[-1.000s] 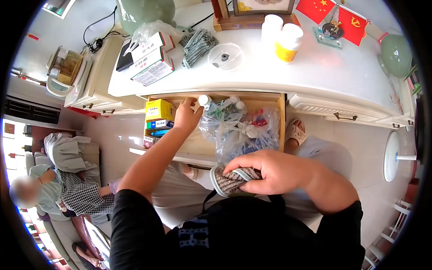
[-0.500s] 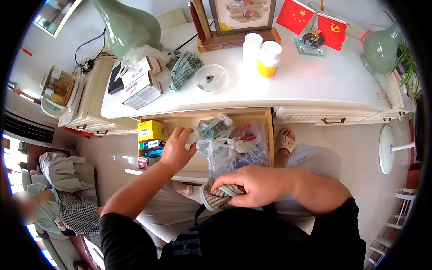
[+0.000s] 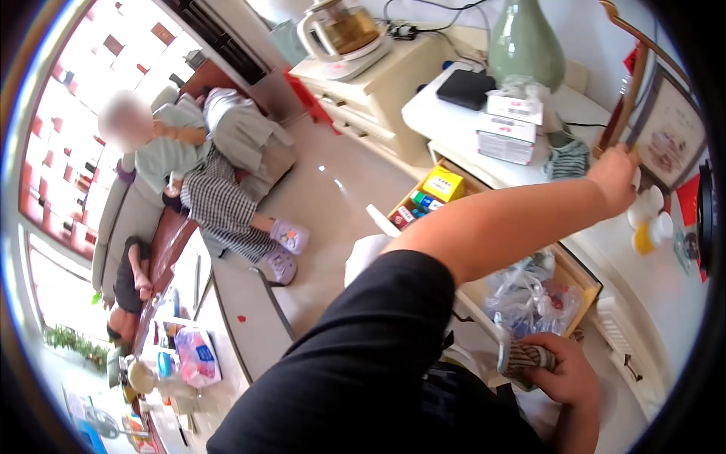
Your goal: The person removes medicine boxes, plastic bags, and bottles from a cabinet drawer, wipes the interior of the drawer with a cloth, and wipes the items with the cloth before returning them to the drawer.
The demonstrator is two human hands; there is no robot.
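My left hand (image 3: 616, 180) is stretched across the cabinet top, beside the picture frame (image 3: 665, 132) and two white bottles (image 3: 647, 206). Its fingers are closed around a small white object (image 3: 637, 179), mostly hidden by the hand. Low in front of my body, my right hand (image 3: 563, 368) grips a folded, striped knitted cloth (image 3: 522, 359) with a pale edge. Between my arms is the pulled-out drawer (image 3: 588, 284), with clear plastic bags (image 3: 533, 299) inside. A yellow box (image 3: 442, 184) and smaller boxes lie at its left end.
White cartons (image 3: 507, 136), a black box (image 3: 465, 88), a grey-green striped cloth (image 3: 567, 157) and a green vase (image 3: 527, 45) stand on the cabinet top. A glass kettle (image 3: 344, 30) is farther left. One person (image 3: 181, 147) sits on a sofa; a cluttered table (image 3: 219, 303) stands behind me.
My left hand has left the drawer and moved up over the cabinet top with the white object. The view has swung left. My right hand still holds the striped cloth.
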